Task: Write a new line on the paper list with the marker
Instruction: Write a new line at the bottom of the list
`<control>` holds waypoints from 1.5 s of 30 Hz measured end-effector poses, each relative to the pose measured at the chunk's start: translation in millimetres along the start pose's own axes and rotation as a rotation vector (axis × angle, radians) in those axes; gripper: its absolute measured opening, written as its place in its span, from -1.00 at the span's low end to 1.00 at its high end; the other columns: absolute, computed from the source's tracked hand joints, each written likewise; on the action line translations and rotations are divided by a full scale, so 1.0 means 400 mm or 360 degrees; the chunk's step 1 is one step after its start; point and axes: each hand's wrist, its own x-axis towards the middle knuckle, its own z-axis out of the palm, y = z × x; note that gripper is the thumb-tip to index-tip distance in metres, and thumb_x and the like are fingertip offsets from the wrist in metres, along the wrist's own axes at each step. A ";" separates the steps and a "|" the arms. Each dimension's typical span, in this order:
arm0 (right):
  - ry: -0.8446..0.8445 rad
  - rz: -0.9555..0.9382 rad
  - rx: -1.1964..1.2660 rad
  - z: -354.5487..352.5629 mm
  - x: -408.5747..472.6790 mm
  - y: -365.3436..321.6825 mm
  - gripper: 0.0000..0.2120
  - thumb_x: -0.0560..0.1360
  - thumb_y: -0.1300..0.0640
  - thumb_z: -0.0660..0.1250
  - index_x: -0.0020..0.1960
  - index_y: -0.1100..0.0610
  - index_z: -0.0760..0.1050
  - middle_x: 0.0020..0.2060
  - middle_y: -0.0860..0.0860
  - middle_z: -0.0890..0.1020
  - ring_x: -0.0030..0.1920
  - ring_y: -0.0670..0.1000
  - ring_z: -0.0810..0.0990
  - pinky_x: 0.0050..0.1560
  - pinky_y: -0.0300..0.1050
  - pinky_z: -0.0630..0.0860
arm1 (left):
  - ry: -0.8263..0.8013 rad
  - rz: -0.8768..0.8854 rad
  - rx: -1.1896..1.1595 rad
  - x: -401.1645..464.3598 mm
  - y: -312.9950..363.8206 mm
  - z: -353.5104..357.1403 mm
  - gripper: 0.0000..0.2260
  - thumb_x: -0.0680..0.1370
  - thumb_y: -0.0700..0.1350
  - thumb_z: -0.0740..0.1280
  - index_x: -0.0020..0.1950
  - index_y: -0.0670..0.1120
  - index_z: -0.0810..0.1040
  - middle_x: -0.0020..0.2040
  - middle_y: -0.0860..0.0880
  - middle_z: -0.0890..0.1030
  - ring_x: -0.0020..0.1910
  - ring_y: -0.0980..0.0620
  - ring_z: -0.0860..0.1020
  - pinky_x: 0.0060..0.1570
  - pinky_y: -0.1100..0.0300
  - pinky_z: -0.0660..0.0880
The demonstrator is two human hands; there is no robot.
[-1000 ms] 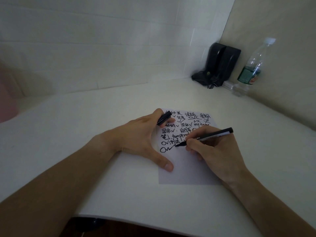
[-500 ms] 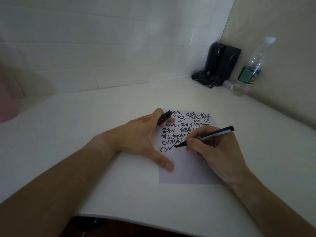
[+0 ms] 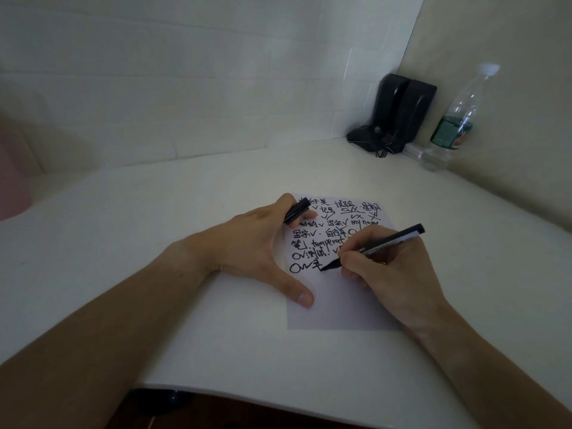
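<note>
The paper (image 3: 337, 308) is thin, matt and white, marked with black ink, and lies on a smooth, matt white table (image 3: 185, 212). The marker (image 3: 376, 247) and its cap (image 3: 297, 210) look like black plastic with a slight sheen. The bottle (image 3: 455, 119) is clear glossy plastic with a green label.

A fresh character has appeared after the bottom line's marks, at the marker (image 3: 371, 249) tip.

white table (image 3: 154, 243), paper list (image 3: 337, 308), water bottle (image 3: 448, 131), black speakers (image 3: 402, 113)
</note>
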 end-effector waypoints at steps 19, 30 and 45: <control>0.0172 0.0045 0.0004 -0.004 0.004 0.006 -0.86 0.39 0.30 0.46 -0.28 0.11 0.68 -0.44 0.05 0.72 -0.44 -0.11 0.61 -0.30 -0.11 0.53 | 0.0009 0.0014 -0.0017 0.001 0.000 0.000 0.00 0.09 0.33 0.68 0.40 0.18 0.28 0.43 0.41 0.40 0.41 0.37 0.37 0.43 0.19 0.35; 0.0147 0.0094 -0.0047 -0.002 0.004 0.009 -0.89 0.38 0.25 0.46 -0.27 0.08 0.68 -0.42 0.03 0.73 -0.38 -0.06 0.66 -0.22 0.00 0.61 | 0.0005 0.0011 -0.0018 -0.001 0.002 -0.001 -0.01 0.09 0.33 0.68 0.39 0.17 0.28 0.44 0.40 0.40 0.42 0.35 0.37 0.43 0.18 0.34; 0.0227 0.0136 -0.0056 -0.004 0.009 0.014 -0.90 0.38 0.23 0.46 -0.27 0.06 0.68 -0.43 0.03 0.73 -0.42 -0.04 0.63 -0.21 0.09 0.64 | 0.0000 -0.0012 -0.0020 -0.001 0.003 0.001 -0.01 0.07 0.34 0.68 0.37 0.16 0.29 0.44 0.41 0.39 0.43 0.33 0.36 0.46 0.13 0.34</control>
